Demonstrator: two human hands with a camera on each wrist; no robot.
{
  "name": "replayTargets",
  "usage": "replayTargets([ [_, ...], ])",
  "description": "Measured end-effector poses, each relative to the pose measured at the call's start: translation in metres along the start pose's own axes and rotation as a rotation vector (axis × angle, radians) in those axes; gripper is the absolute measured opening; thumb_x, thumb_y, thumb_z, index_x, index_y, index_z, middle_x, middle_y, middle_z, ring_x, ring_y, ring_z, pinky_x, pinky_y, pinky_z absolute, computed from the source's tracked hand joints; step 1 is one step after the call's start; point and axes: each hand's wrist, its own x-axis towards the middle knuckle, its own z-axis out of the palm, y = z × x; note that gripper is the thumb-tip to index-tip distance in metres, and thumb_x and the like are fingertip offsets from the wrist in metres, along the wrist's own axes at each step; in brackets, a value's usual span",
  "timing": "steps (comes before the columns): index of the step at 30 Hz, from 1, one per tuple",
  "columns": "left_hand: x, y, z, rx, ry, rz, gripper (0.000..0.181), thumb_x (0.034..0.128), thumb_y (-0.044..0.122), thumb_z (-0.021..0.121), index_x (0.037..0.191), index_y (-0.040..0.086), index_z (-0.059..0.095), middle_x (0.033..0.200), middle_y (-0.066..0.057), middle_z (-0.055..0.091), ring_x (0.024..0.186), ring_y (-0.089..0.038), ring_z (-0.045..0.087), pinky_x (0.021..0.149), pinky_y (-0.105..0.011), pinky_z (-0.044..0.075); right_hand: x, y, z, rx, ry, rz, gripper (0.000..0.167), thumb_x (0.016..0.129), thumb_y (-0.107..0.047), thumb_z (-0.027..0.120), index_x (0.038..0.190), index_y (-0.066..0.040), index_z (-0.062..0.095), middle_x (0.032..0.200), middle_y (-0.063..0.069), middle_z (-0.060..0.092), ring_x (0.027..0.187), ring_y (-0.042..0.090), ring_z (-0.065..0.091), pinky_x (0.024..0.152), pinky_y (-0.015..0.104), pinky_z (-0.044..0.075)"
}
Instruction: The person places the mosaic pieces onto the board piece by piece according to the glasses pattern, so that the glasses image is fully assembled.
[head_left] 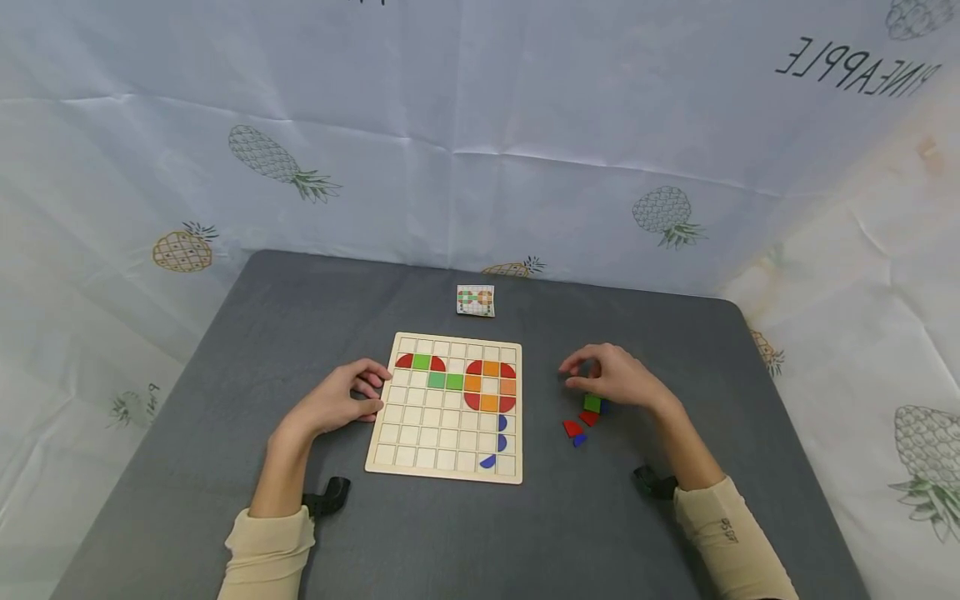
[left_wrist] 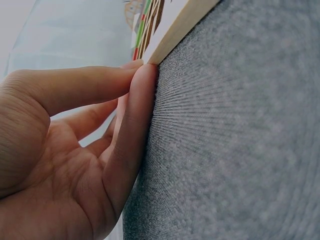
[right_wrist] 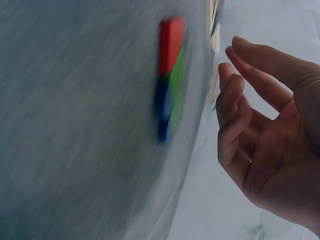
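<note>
A square wooden grid board [head_left: 405, 412] lies on the table with red, green and orange pieces in its upper cells and blue half-round pieces [head_left: 502, 442] down its right side. At its left edge is my left hand [head_left: 341, 396]. Thumb and fingertips touch the wooden side [left_wrist: 175, 35] in the left wrist view, with the fingers loosely bent. My right hand [head_left: 617, 375] hovers right of the board, above loose pieces; its fingers are loosely curled, and no piece shows between them. A green square [head_left: 592, 403], red pieces [head_left: 573, 428] and a blue piece [head_left: 580, 440] lie below it.
A small pattern card [head_left: 476, 301] lies behind the board on the dark grey table [head_left: 435, 542]. Black straps with cameras [head_left: 327, 497] sit at both wrists. A pale curtain [head_left: 450, 100] with pineapple prints hangs behind the table.
</note>
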Motion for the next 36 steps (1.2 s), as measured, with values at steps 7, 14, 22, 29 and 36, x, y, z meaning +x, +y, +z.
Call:
replayTargets([
  [7, 0.0, 0.0, 0.0, 0.0, 0.003, -0.002, 0.04, 0.0969, -0.006, 0.071, 0.135, -0.006, 0.059, 0.115, -0.02, 0.055, 0.097, -0.025, 0.058, 0.075, -0.032, 0.066, -0.021, 0.027, -0.011, -0.004, -0.024, 0.062, 0.025, 0.097, -0.01, 0.08, 0.122, -0.006, 0.079, 0.113, 0.013, 0.077, 0.058, 0.005, 0.048, 0.056, 0.024, 0.045],
  [14, 0.0, 0.0, 0.0, -0.014, -0.001, 0.003, 0.039, 0.0967, -0.006, 0.071, 0.134, -0.006, 0.059, 0.115, -0.02, 0.054, 0.097, -0.025, 0.056, 0.075, -0.032, 0.067, -0.028, 0.038, -0.011, -0.027, -0.043, 0.093, 0.026, 0.096, -0.004, 0.077, 0.123, -0.005, 0.078, 0.112, 0.012, 0.075, 0.061, 0.005, 0.051, 0.057, 0.024, 0.046],
  [22, 0.0, 0.0, 0.0, -0.008, -0.001, -0.003, 0.039, 0.0965, -0.007, 0.071, 0.134, -0.006, 0.059, 0.115, -0.02, 0.055, 0.097, -0.025, 0.057, 0.075, -0.032, 0.066, -0.025, 0.042, -0.007, -0.078, 0.014, 0.082, 0.025, 0.1, -0.013, 0.078, 0.124, -0.007, 0.077, 0.109, 0.008, 0.074, 0.069, 0.004, 0.054, 0.06, 0.024, 0.046],
  [29, 0.0, -0.001, 0.001, -0.007, 0.003, -0.005, 0.04, 0.0963, -0.006, 0.072, 0.134, -0.006, 0.059, 0.115, -0.02, 0.056, 0.097, -0.025, 0.058, 0.075, -0.032, 0.067, -0.02, 0.052, -0.011, 0.087, -0.055, 0.037, 0.036, 0.097, -0.011, 0.082, 0.13, -0.001, 0.073, 0.115, 0.018, 0.069, 0.062, 0.004, 0.053, 0.06, 0.024, 0.049],
  [36, -0.001, 0.0, 0.001, -0.02, 0.0, -0.01, 0.041, 0.0962, -0.005, 0.072, 0.135, -0.006, 0.059, 0.115, -0.02, 0.057, 0.098, -0.025, 0.058, 0.076, -0.033, 0.067, -0.015, 0.061, -0.016, 0.131, -0.083, -0.004, 0.033, 0.095, -0.011, 0.084, 0.126, -0.001, 0.075, 0.112, 0.019, 0.07, 0.066, 0.006, 0.058, 0.061, 0.025, 0.051],
])
